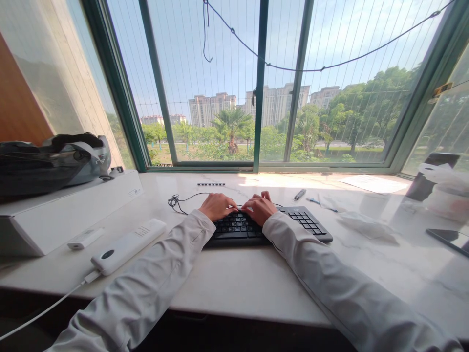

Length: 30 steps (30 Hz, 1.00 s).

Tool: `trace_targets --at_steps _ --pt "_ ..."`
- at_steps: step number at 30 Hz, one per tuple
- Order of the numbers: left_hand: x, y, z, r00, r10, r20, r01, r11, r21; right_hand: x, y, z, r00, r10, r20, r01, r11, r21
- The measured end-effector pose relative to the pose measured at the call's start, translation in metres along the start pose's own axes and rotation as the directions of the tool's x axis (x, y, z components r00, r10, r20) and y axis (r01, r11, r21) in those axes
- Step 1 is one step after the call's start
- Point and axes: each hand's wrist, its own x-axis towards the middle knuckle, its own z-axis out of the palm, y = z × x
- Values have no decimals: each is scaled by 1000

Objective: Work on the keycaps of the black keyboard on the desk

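A black keyboard lies on the white marble sill before the window. My left hand rests on its left half, fingers curled down onto the keys and holding nothing. Close beside it, my right hand lies over the middle keys, fingers bent and touching them. Both arms wear white sleeves. The number pad at the right end stays uncovered. A thin black cable trails off to the left of the keyboard.
A white power bank with a white cord and a small white device lie at left beside a white box carrying a dark bag. Pens, paper, a white plastic bag and a phone sit at right.
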Motion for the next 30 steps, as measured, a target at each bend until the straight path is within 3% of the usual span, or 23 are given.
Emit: trace_targets --at_steps 30 --pt "-3 6 -2 995 98 -26 -97 995 7 0 0 -1 999 -39 -7 39 999 -11"
